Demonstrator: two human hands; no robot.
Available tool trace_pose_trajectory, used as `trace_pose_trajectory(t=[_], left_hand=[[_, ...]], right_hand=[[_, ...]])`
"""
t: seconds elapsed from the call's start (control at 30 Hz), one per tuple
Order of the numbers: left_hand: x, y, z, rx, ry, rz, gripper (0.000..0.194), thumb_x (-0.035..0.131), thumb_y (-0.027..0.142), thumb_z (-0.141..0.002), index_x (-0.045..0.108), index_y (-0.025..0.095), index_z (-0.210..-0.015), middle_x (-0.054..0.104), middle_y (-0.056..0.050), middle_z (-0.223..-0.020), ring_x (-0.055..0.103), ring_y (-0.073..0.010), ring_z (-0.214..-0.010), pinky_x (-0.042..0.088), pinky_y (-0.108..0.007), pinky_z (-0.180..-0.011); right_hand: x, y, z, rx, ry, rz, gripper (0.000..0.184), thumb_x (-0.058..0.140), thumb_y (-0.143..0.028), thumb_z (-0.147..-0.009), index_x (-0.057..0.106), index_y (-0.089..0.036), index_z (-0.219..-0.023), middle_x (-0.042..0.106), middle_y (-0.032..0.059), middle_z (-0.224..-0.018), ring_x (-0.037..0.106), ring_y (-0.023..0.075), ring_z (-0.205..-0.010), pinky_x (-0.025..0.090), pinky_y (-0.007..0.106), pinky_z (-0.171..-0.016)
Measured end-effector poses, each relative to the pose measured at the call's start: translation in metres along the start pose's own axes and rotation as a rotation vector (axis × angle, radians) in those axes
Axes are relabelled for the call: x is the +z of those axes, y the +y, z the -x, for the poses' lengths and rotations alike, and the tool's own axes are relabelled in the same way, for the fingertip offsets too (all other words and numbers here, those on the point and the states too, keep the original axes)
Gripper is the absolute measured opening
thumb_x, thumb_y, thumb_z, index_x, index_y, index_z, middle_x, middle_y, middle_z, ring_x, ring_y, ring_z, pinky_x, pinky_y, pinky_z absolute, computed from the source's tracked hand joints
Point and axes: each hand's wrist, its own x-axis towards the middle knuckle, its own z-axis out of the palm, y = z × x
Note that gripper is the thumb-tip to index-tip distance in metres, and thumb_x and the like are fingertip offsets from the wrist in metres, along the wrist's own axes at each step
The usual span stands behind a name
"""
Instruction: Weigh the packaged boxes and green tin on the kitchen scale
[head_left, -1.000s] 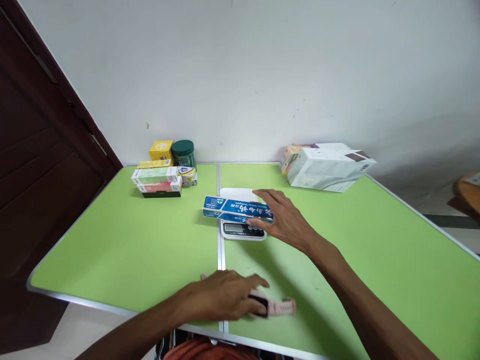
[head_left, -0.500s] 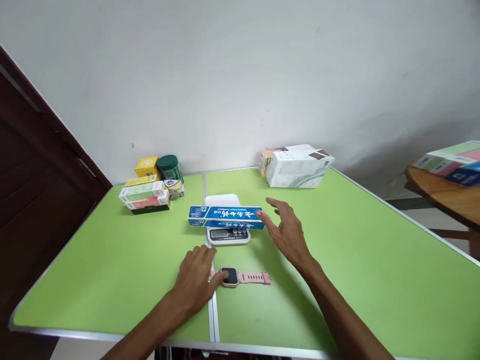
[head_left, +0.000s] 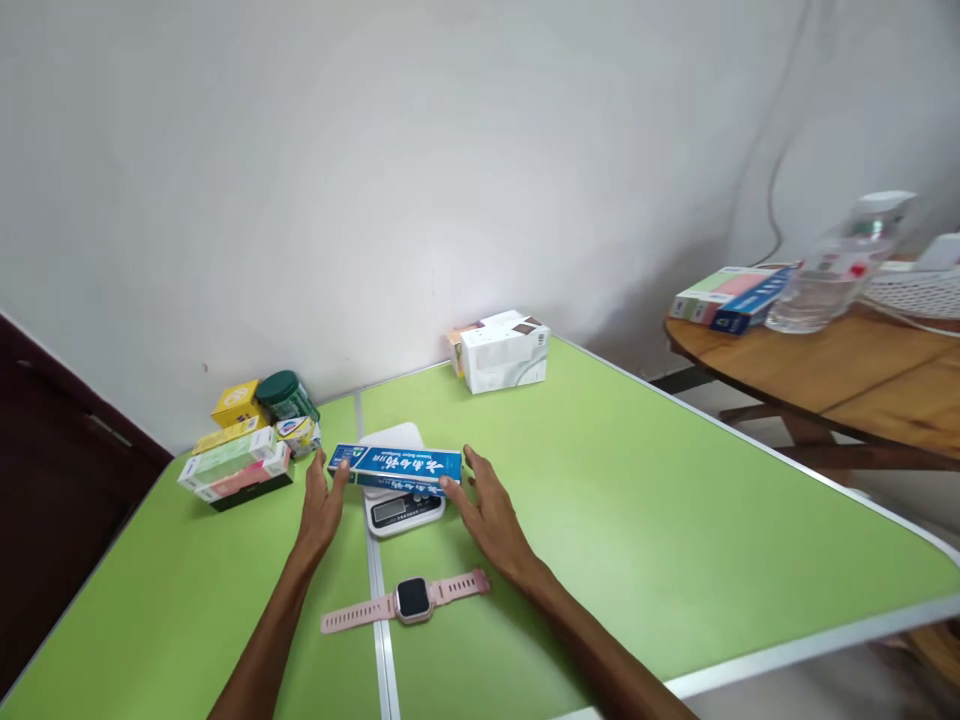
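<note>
A blue toothpaste box (head_left: 397,466) lies crosswise over the white kitchen scale (head_left: 407,510), its printed sides facing up and toward me. At its left end, my left hand (head_left: 321,505) has the thumb on the box and the fingers along the far side. My right hand (head_left: 491,515) grips the other end, thumb at the near corner and fingertips just past the end. Whether the box rests fully on the scale or is slightly raised, I cannot tell. Nearer to me, a smartwatch (head_left: 412,599) with a pink strap lies flat across the table's seam.
Several small boxes (head_left: 236,460) and a green-lidded tub (head_left: 287,396) are grouped at the back left. A white box (head_left: 505,357) stands near the wall. On the wooden side table (head_left: 840,370) at right are toothpaste boxes (head_left: 739,295) and a clear bottle (head_left: 821,275).
My left hand has left the watch and reached the toothpaste box's left end. The toothpaste box is now angled relative to the scale. The view has swung right, showing more of the side table.
</note>
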Motion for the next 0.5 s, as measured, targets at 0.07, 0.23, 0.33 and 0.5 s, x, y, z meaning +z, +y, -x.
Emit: trace_pose_trajectory(t=[0.07,0.23,0.33,0.5], left_hand=[[-0.001,0.008,-0.009,-0.001,-0.067,-0.034,0.072,0.048,0.059,-0.098,0.046,0.009,-0.149,0.046,-0.024,-0.160,0.043,-0.0356,-0.151,0.028,-0.052,-0.127],[0.011,0.031,-0.001,0.049,-0.084,-0.041,0.067,0.048,0.065,-0.096,0.055,0.016,-0.140,0.061,-0.019,-0.148,0.058,-0.0338,-0.138,0.040,-0.051,-0.119],[0.041,0.054,0.008,0.105,-0.196,0.040,0.070,0.052,0.066,-0.095,0.053,0.015,-0.143,0.061,-0.019,-0.148,0.061,-0.0321,-0.134,0.043,-0.048,-0.117],[0.127,0.092,0.006,0.149,-0.415,0.161,0.068,0.058,0.061,-0.094,0.051,0.015,-0.145,0.060,-0.020,-0.148,0.060,-0.0297,-0.134,0.045,-0.043,-0.114]], right_hand=[[0.001,0.004,-0.001,-0.012,0.013,0.009,0.071,0.057,-0.065,-0.094,0.052,-0.022,-0.151,0.058,0.0179,-0.150,0.054,0.0380,-0.141,0.045,0.060,-0.118],[-0.014,0.008,-0.020,-0.047,0.125,-0.016,0.061,0.053,-0.062,-0.096,0.060,-0.024,-0.144,0.065,0.0174,-0.143,0.063,0.0380,-0.131,0.049,0.059,-0.113],[-0.050,0.012,-0.048,-0.065,0.245,0.007,0.066,0.049,-0.063,-0.096,0.060,-0.018,-0.143,0.061,0.0191,-0.150,0.059,0.0367,-0.136,0.044,0.057,-0.117],[-0.124,0.038,-0.103,-0.030,0.412,0.115,0.071,0.040,-0.064,-0.097,0.059,-0.013,-0.142,0.069,0.0199,-0.136,0.067,0.0333,-0.122,0.052,0.051,-0.106]])
